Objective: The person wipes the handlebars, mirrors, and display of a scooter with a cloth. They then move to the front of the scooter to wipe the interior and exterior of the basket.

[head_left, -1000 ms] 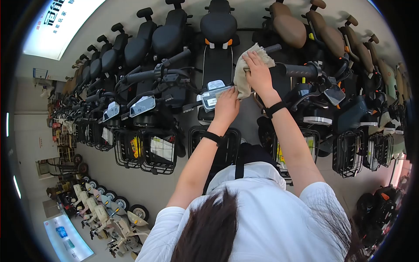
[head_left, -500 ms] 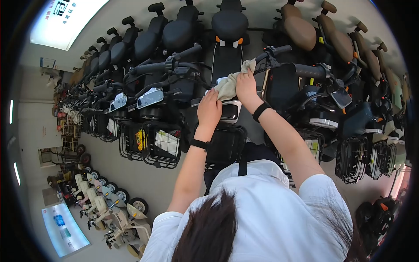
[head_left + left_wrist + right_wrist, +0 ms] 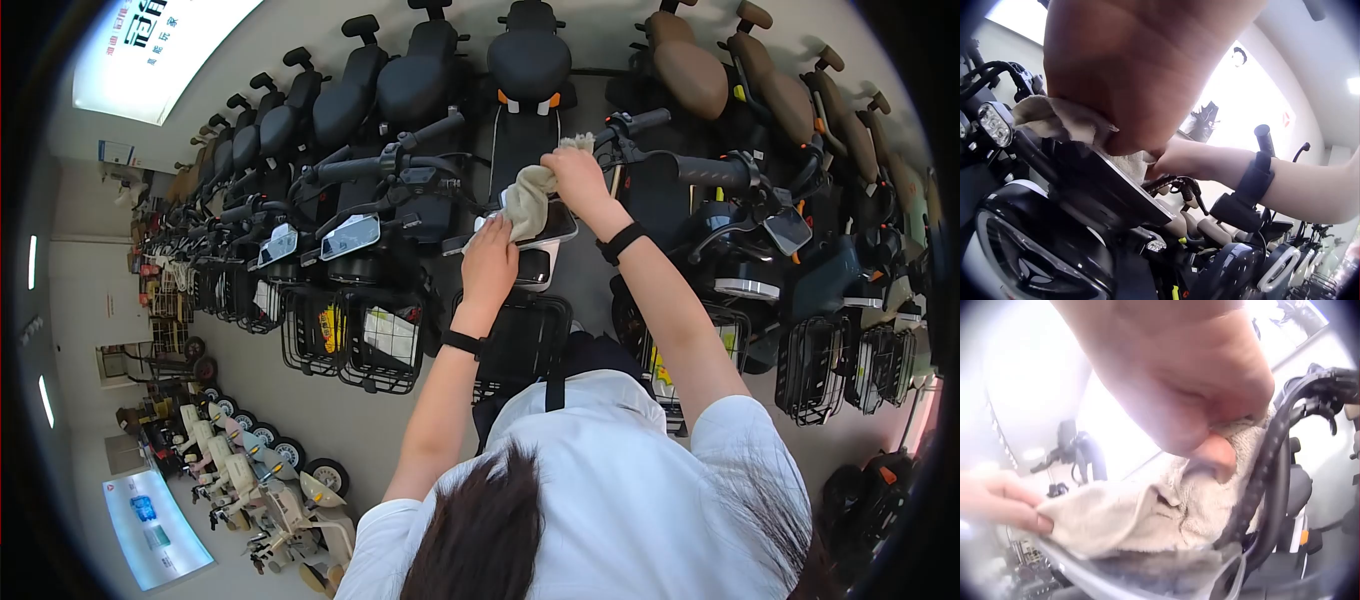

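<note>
A beige cloth (image 3: 527,205) lies bunched across the display (image 3: 556,225) at the front of the middle scooter. My left hand (image 3: 490,262) rests on the cloth's left end, its fingers nearly straight. In the left wrist view, cloth folds (image 3: 1072,119) stick out from under that palm. With curled fingers my right hand (image 3: 582,183) grips the other end, just above the display. The right wrist view shows its thumb (image 3: 1217,456) against the cloth, beside black cables (image 3: 1275,462). Part of the display is hidden under the cloth.
Black handlebars (image 3: 390,165) stand close at the left, and another grip (image 3: 715,170) at the right. A wire basket (image 3: 520,340) sits below the hands. Rows of scooters with black seats (image 3: 528,62) and brown seats (image 3: 690,75) line both sides.
The right hand first moved down and left, bringing the cloth from the handlebar side onto the display, then slightly right and up. The left hand shifted left, from the display's right edge to its left side.
</note>
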The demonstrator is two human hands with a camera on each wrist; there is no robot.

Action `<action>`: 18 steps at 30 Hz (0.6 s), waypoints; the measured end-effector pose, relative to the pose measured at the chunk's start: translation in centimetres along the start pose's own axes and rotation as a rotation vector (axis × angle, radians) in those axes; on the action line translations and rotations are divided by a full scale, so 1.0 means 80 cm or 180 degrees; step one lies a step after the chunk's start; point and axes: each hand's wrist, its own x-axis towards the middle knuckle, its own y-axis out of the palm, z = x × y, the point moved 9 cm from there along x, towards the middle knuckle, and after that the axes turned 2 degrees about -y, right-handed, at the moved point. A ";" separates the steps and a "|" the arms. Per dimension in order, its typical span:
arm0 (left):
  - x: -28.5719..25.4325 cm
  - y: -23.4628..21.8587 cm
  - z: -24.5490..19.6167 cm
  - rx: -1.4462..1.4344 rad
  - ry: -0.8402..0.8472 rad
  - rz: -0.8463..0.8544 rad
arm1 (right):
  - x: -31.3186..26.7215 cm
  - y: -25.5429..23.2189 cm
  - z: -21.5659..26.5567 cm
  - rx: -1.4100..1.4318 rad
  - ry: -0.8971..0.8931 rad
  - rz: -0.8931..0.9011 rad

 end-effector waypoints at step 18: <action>0.051 0.110 -0.116 -0.0285 0.0932 0.0158 | -0.021 -0.086 -0.214 0.1098 0.0868 -0.1043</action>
